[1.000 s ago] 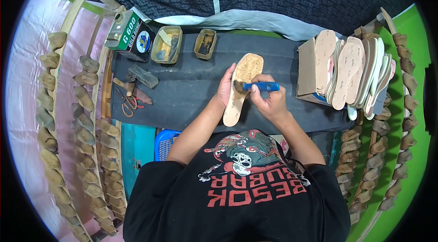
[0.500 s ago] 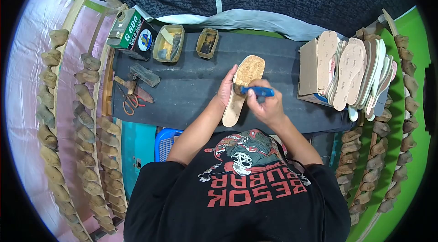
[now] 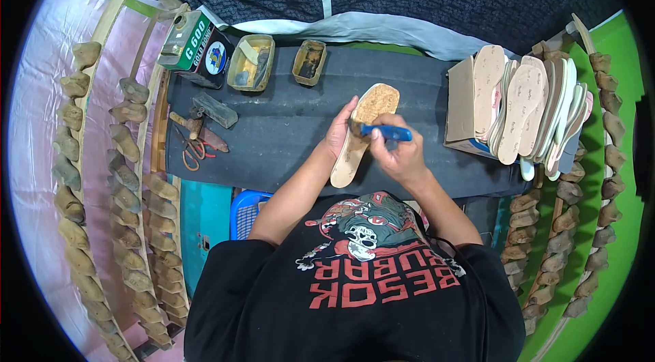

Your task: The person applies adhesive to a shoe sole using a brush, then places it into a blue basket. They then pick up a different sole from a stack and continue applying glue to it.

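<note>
My left hand (image 3: 339, 131) is closed on the left edge of a tan insole (image 3: 377, 104), holding it at a tilt above the dark bench. Brownish patches cover much of the insole's upper face. In my right hand (image 3: 402, 156) is a brush with a blue handle (image 3: 387, 133). Its dark bristle end rests against the insole around the middle, close to my left fingers. The fingers of my right hand wrap round the handle. Part of the insole's middle is hidden behind the brush and my right hand.
A glue can (image 3: 199, 51) and two yellowish containers (image 3: 241, 82) (image 3: 301, 76) stand along the back. A hammer (image 3: 194, 126), scissors (image 3: 193, 152) and a dark block (image 3: 215, 111) lie left. A cardboard box (image 3: 461, 103) with several insoles stands right. Racks of shoe lasts (image 3: 124, 140) flank both sides.
The brush and my right hand have shifted very slightly right and up along the insole. The insole has tilted a little. Both hands keep their hold.
</note>
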Tool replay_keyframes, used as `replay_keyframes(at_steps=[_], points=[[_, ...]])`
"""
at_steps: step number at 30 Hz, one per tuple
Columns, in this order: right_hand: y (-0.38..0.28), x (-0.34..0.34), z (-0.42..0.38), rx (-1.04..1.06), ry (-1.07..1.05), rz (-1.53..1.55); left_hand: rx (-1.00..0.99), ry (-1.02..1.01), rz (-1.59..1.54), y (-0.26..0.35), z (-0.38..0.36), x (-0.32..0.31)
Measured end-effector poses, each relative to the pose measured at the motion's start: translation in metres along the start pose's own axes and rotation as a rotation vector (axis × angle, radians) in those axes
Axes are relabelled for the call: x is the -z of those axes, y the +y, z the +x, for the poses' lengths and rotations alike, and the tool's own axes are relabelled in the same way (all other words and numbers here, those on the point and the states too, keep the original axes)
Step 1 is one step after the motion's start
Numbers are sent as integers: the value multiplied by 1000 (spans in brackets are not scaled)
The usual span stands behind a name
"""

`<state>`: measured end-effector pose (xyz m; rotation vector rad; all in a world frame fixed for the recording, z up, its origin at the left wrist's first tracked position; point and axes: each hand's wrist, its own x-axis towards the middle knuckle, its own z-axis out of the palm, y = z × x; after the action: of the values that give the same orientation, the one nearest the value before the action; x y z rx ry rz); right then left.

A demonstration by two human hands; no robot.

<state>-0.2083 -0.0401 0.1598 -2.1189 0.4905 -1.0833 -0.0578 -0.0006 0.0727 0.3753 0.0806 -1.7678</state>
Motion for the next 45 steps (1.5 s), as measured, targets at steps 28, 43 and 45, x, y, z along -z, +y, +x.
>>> replay_keyframes(at_steps=[28, 43, 45], points=[[11, 13, -7, -38, -37, -29, -93, -87, -76, 4, 5, -4], [25, 19, 7, -140, -7, -50, -81, -169, -112, -8, 8, 20], [22, 20, 9, -164, -53, -49, -76, -193, -118, -12, 12, 28]])
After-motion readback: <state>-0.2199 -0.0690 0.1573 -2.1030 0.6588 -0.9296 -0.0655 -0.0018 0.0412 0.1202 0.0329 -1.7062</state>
